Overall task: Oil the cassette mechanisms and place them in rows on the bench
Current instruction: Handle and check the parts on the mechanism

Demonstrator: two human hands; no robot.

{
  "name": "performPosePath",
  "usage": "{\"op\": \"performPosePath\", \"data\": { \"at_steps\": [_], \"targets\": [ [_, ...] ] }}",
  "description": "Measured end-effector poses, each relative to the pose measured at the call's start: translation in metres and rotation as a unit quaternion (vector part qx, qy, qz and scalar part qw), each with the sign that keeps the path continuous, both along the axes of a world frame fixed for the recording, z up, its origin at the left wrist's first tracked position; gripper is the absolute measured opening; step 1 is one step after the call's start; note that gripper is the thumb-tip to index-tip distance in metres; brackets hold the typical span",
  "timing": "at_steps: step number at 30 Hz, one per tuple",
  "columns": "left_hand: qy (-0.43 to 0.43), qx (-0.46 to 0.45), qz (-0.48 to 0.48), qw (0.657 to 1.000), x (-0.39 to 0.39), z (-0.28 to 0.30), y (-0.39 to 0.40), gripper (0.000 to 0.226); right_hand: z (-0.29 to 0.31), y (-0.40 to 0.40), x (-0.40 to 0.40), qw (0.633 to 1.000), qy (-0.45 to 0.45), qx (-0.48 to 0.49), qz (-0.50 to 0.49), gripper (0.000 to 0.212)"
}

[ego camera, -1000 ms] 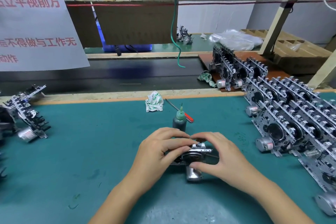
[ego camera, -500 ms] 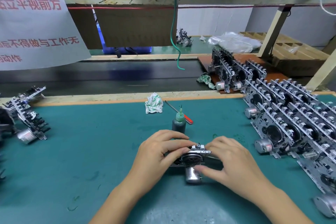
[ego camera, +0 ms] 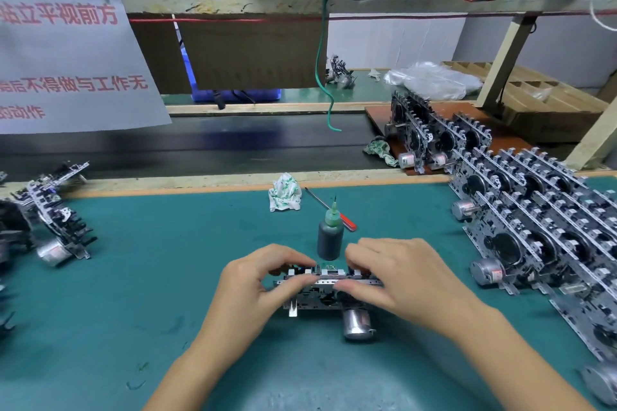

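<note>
A metal cassette mechanism (ego camera: 329, 294) with a silver motor (ego camera: 357, 324) stands on edge on the green bench mat (ego camera: 167, 277), low in the middle. My left hand (ego camera: 253, 287) grips its left end with curled fingers and thumb. My right hand (ego camera: 404, 280) grips its right end the same way. Just behind it stands a dark oil bottle (ego camera: 330, 237) with a green needle tip, touched by neither hand. Rows of mechanisms (ego camera: 541, 227) stand along the right side of the bench.
A loose pile of mechanisms (ego camera: 46, 223) lies at the left edge. A crumpled rag (ego camera: 283, 193) and a red-handled screwdriver (ego camera: 334, 210) lie behind the bottle. More mechanisms sit on a brown board (ego camera: 430, 137) at the back right. A dark conveyor belt (ego camera: 200, 147) runs behind the bench.
Both hands have turned the mechanism so its long toothed edge now faces up and its length shows. My right hand has shifted from the front to the top right end.
</note>
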State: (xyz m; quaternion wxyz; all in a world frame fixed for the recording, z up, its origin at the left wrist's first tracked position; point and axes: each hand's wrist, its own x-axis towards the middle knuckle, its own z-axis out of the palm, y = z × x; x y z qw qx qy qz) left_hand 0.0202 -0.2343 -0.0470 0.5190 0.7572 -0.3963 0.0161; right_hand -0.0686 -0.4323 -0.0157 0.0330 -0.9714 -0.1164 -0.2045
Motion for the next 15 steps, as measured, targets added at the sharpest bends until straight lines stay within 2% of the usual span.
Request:
{"op": "performPosePath", "data": {
  "at_steps": [2, 6, 9, 12, 15],
  "targets": [
    [0.012, -0.011, 0.004, 1.0, 0.0, -0.001, 0.002, 0.005, 0.002, 0.0, 0.002, 1.0, 0.023, 0.008, 0.007, 0.041],
    [-0.027, -0.007, 0.015, 0.999, 0.003, 0.008, 0.001, 0.006, 0.004, 0.005, 0.004, 0.996, 0.062, 0.055, 0.018, 0.035],
    [-0.032, 0.016, -0.002, 0.999, 0.01, 0.023, 0.004, 0.007, -0.005, 0.014, 0.0, 0.973, 0.098, 0.207, 0.0, 0.038],
    [-0.009, 0.071, -0.009, 0.997, 0.018, 0.033, 0.001, 0.02, -0.02, 0.031, -0.006, 0.938, 0.086, 0.335, -0.026, 0.042],
    [0.003, 0.12, -0.035, 0.992, 0.023, 0.032, -0.011, 0.017, -0.036, 0.046, -0.013, 0.886, 0.11, 0.445, -0.075, 0.04]
  ]
}}
